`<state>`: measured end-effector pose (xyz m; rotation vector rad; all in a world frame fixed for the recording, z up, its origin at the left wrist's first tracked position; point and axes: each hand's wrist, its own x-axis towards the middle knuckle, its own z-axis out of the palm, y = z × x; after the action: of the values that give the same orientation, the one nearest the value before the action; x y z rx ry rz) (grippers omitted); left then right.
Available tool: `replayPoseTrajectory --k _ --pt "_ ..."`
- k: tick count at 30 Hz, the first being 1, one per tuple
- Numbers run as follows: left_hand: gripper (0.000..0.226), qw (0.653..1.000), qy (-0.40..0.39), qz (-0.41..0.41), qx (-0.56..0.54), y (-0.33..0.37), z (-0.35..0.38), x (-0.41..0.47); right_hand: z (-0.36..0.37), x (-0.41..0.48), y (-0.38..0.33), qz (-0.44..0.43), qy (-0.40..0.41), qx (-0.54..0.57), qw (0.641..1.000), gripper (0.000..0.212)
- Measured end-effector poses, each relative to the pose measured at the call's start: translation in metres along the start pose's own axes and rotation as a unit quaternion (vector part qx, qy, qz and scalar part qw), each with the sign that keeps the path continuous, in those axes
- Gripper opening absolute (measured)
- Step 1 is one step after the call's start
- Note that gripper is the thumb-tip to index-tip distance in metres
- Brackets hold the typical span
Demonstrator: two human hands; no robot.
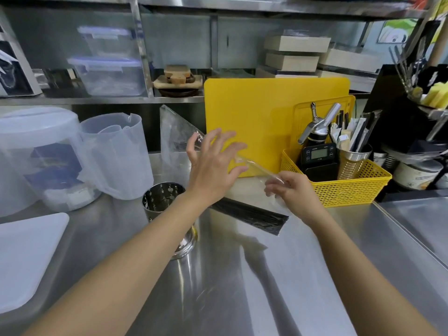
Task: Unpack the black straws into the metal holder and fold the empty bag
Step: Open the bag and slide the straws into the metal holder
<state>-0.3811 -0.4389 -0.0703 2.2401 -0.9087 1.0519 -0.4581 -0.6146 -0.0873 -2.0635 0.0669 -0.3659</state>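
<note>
Steel counter (230,275), shelving behind. We note black straws (252,215) as flat bundle on counter, frame centre, just below right hand (294,192). Clear bag (174,134) held up above them, running toward upper left. Right hand pinches bag's lower edge; left hand (213,163) spread flat against film, fingers straight. Metal holder (160,197) upright left of straws, partly behind left forearm. Yellow cutting board (261,110) behind, yellow basket (351,187) right.
</note>
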Motion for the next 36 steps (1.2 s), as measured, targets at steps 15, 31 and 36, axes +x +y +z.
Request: replayPoseTrajectory --k 15,31,36 --pt "0.085 0.517 0.107 -0.620 -0.581 -0.045 -0.016 -0.023 -0.042 0.018 -0.016 -0.072 0.032 0.112 0.991 0.011" --pt "0.010 0.468 0.208 -0.507 -0.693 -0.058 -0.051 -0.010 -0.025 0.035 -0.030 0.068 0.072 0.055 0.994 0.025" --pt "0.005 0.491 0.208 -0.495 -0.686 -0.056 -0.068 0.004 -0.002 0.026 -0.030 0.152 0.043 -0.036 0.987 0.051"
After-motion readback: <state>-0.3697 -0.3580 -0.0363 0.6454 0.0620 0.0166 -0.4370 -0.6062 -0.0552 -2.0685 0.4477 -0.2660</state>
